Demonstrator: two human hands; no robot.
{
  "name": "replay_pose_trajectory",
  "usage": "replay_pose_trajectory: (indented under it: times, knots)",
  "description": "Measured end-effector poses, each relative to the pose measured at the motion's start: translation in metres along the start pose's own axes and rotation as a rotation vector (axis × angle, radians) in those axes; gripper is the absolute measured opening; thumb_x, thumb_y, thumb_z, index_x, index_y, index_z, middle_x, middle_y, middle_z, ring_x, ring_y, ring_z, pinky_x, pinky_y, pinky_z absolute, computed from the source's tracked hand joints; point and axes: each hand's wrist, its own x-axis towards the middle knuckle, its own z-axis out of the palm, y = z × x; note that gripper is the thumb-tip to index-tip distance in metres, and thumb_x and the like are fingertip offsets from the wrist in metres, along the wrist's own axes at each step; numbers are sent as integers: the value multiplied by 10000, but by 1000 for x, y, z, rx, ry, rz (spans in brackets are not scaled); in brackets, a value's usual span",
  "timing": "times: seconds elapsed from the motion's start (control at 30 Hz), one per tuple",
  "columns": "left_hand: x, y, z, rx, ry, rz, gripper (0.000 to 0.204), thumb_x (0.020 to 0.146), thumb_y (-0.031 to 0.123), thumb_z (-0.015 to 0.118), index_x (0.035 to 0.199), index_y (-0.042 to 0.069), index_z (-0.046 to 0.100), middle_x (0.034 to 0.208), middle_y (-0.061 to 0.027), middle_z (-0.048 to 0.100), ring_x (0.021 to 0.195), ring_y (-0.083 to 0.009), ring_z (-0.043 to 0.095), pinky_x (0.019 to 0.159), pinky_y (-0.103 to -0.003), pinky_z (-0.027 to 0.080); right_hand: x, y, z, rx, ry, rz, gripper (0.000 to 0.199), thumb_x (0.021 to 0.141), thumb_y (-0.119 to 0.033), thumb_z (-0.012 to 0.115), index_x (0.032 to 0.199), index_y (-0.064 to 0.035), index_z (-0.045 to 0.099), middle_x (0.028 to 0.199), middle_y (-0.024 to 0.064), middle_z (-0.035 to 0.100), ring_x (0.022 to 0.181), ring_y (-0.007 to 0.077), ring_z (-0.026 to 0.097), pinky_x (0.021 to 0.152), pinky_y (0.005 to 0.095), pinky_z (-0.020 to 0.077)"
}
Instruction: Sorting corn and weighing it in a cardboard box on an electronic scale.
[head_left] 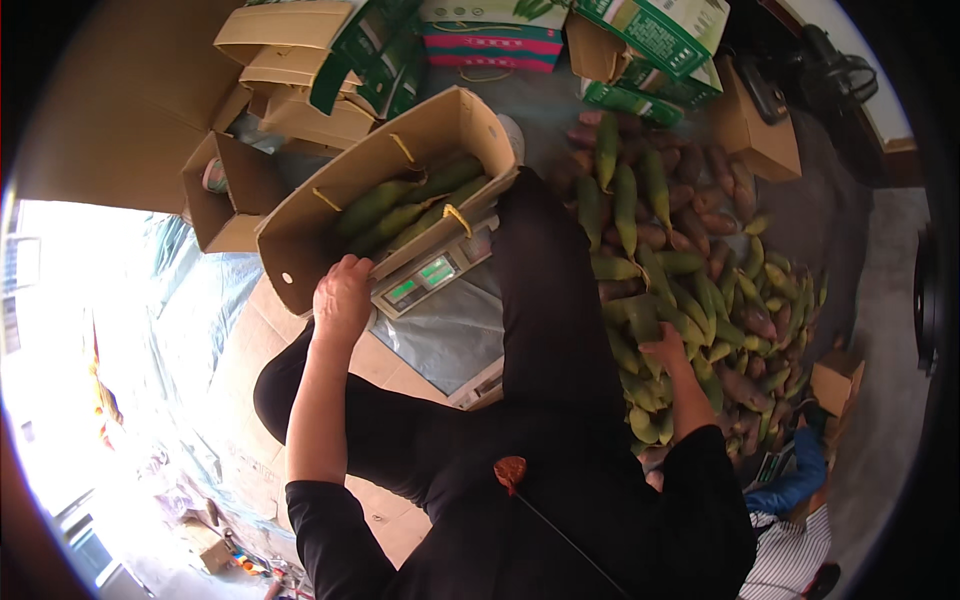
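A long open cardboard box (370, 170) with yellow cord handles stands tilted on a digital scale (425, 282) with a lit green display. Several long green radishes (385, 215) lie inside it. My left hand (343, 298) is closed over the box's near edge, at its left corner. On the right spreads a big heap of green and reddish radishes (735, 300). There my right hand (667, 350) is closed round the end of a dark green radish (643, 318); its fingers are partly hidden.
Green and tan folded cartons (370, 60) and a pink-striped box (490, 45) stand at the far side. A small open carton (230, 190) is left of the long box. Brown boxes (765, 130) edge the heap. Another person's blue sleeve (795, 480) shows at lower right.
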Motion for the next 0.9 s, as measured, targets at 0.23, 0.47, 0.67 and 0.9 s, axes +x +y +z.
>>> replay_pose_trajectory:
  times: [0.23,0.47,0.67,0.9]
  knots:
    - [1,-6,9,35,37,24,74,761,68,555,813,107,591,809,-66,548,837,-257,593,696,-390,484,-9,-147,-84,380,202,-534,704,578,-35,752,1227,5,483,1107,124,591,1014,221,569,880,330,448]
    - [-2,-2,3,87,68,31,52,755,97,583,806,105,587,821,-63,540,852,-248,578,708,-385,461,-77,-371,-124,24,318,-1058,629,614,-121,757,1190,-20,525,1125,117,569,1056,246,549,913,342,423]
    - [1,7,0,211,111,52,96,737,157,640,787,109,574,831,-53,521,839,-237,548,698,-372,431,-83,-488,-39,-134,228,-1365,554,530,-221,764,1045,-79,615,1020,115,635,961,316,597,831,410,485]
    - [4,19,-5,411,116,33,167,736,227,680,790,120,565,832,-36,511,850,-219,536,683,-363,421,-96,-494,25,-303,-46,-1281,758,606,-375,797,1275,-182,499,1269,72,523,1158,314,495,942,533,380]
